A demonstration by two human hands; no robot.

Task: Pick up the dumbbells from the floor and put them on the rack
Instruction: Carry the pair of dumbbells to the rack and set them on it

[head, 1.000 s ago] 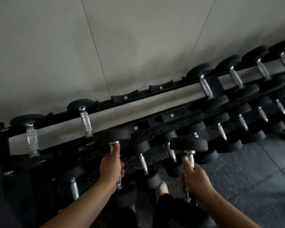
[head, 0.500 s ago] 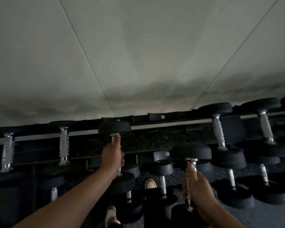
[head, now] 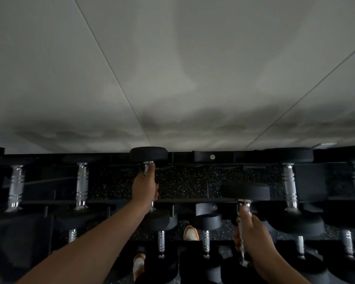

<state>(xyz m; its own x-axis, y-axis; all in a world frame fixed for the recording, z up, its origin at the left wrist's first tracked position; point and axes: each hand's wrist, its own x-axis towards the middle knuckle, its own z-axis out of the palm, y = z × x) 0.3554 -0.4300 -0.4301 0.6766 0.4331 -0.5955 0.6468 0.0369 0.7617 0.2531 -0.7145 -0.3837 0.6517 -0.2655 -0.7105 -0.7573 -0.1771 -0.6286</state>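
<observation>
Head view: our left hand [head: 145, 189] is wrapped around the chrome handle of the left dumbbell [head: 148, 154], its far head level with the rack [head: 213, 156] top rail. Our right hand [head: 252, 236] grips the right dumbbell [head: 245, 192], held lower, in front of the rack's front rail. Racked dumbbells [head: 81, 185] flank both.

Bare forearms [head: 94, 242] — white-and-orange shoes [head: 191, 233].
</observation>
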